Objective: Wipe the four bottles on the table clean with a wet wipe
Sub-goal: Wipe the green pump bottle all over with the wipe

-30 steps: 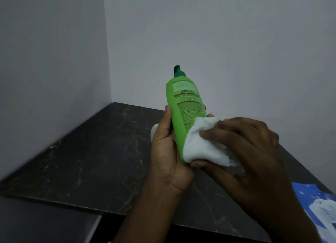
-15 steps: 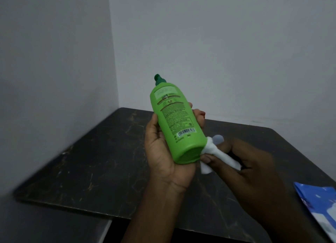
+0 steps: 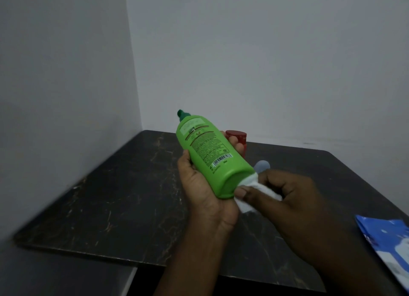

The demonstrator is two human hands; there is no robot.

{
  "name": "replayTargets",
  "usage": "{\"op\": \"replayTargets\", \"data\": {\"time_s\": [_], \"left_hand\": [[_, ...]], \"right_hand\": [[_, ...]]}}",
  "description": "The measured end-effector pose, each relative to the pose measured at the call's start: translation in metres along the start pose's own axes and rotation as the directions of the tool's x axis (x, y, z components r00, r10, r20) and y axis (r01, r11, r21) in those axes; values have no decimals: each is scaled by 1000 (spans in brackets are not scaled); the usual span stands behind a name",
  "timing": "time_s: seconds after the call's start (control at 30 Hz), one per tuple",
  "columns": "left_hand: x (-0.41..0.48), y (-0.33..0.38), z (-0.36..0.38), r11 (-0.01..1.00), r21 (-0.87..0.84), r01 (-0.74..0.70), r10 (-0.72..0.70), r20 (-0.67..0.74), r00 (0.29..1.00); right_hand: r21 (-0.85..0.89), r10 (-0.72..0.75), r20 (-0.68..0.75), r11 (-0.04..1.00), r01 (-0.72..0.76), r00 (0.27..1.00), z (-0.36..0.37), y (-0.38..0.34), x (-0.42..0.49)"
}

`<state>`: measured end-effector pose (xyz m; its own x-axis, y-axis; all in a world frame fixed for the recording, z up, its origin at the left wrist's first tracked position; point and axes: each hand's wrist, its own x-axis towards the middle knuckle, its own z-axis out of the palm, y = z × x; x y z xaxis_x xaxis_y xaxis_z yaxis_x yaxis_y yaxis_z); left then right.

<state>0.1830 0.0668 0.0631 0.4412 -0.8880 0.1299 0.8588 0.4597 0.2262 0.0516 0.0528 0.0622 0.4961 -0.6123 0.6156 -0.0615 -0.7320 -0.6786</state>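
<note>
I hold the green bottle (image 3: 210,154) in the air over the middle of the dark marbled table (image 3: 110,196). It is tilted, with its dark green cap (image 3: 182,113) pointing up and away toward the back left corner and its base toward me. The printed back label and barcode face up.

My left hand (image 3: 203,189) cradles the bottle from below. The thumb lies along the left side and the fingers curl round the right side, so that hand is grasping the bottle.

My right hand (image 3: 285,191) is clenched round a white wet wipe (image 3: 250,204), bunched between thumb and fingers. The wipe is pressed against the rim of the bottle's base at its lower right.

Behind my left fingers, toward the back edge of the table, stands a bottle with a red cap (image 3: 238,136), mostly hidden. Just above my right hand a rounded grey-blue top (image 3: 262,164) pokes out; I cannot tell what it belongs to.

A blue and white packet (image 3: 389,242) lies at the table's right edge, near the front corner. Plain pale walls (image 3: 265,63) meet behind the back left corner.
</note>
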Motion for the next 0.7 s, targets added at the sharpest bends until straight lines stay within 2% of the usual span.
{"op": "replayTargets", "data": {"time_s": [0.07,0.13,0.23,0.37,0.47,0.57,0.63,0.7], "left_hand": [[-1,0,1,999,-20,-49,49,-40,998],[-2,2,2,995,-37,-96,94,-63,994],[-3,5,4,990,-37,-139,135,-91,987],[0,8,6,989,-9,-150,147,-152,977],[-2,6,6,995,10,-102,103,-161,982],[-5,0,6,997,2,-76,75,-153,985],[-4,-2,5,997,6,-72,72,-174,982],[-1,-2,5,998,24,-61,65,-199,978]], "right_hand": [[54,13,-173,999,-4,985,4,-1,-1],[-26,-83,-235,997,80,968,6,0,-4],[-315,-348,-109,900,300,931,12,-2,-10],[-372,-476,58,805,461,877,22,0,-14],[-424,-510,1,779,462,860,23,2,-13],[-473,-459,-144,810,346,877,19,4,-11],[-463,-412,-122,828,315,903,16,2,-10],[-429,-395,-18,833,350,918,14,1,-11]]}}
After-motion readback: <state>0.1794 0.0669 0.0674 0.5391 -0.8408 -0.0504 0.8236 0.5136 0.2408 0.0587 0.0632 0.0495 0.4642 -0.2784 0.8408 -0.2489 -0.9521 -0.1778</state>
